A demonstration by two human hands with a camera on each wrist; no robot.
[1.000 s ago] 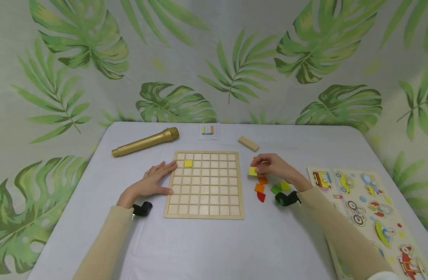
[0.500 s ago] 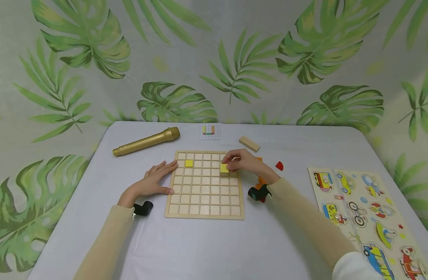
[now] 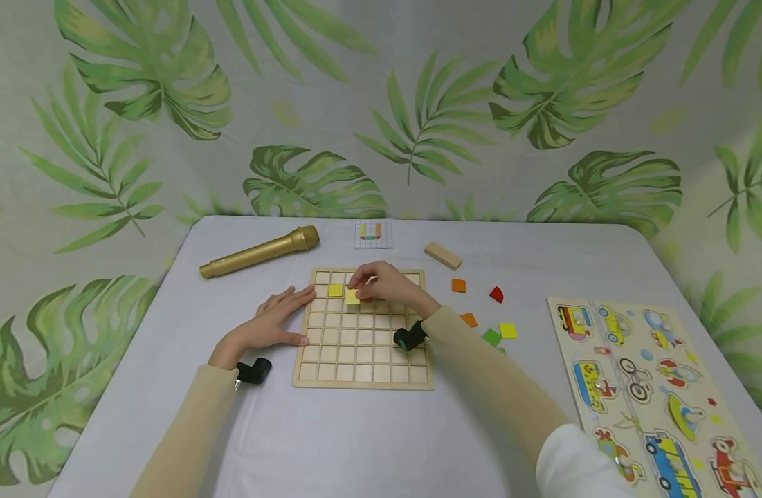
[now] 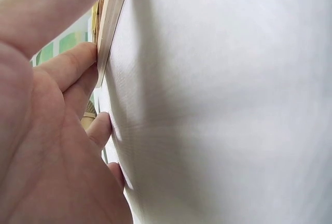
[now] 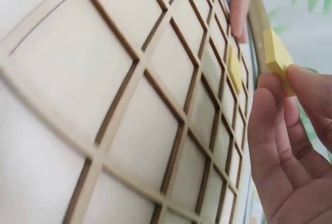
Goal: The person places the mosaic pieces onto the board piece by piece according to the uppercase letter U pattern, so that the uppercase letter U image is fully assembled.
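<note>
My right hand (image 3: pixel 381 282) pinches a yellow square tile (image 5: pixel 277 58) between thumb and fingers, held over the upper left part of the wooden grid board (image 3: pixel 364 382). In the head view the held tile appears just right of another yellow tile (image 3: pixel 335 290), which lies in a cell near the board's top left. My left hand (image 3: pixel 270 321) rests at the board's left edge with fingers spread and extended, its thumb and fingertips at the frame. From the left wrist, fingers (image 4: pixel 72 66) touch the side of the board (image 4: pixel 110 22).
Right of the board lie loose orange (image 3: pixel 458 285), red (image 3: pixel 496 294), green (image 3: pixel 491 337) and yellow (image 3: pixel 508 330) pieces. A wooden block (image 3: pixel 443 256), a patterned card (image 3: pixel 373 234) and a gold microphone (image 3: pixel 259 253) sit behind. A vehicle puzzle board (image 3: pixel 642 373) lies at right.
My right hand has carried the yellow tile leftward from the loose pieces, across the board, to beside the yellow tile lying there. My left hand stays at the board's edge.
</note>
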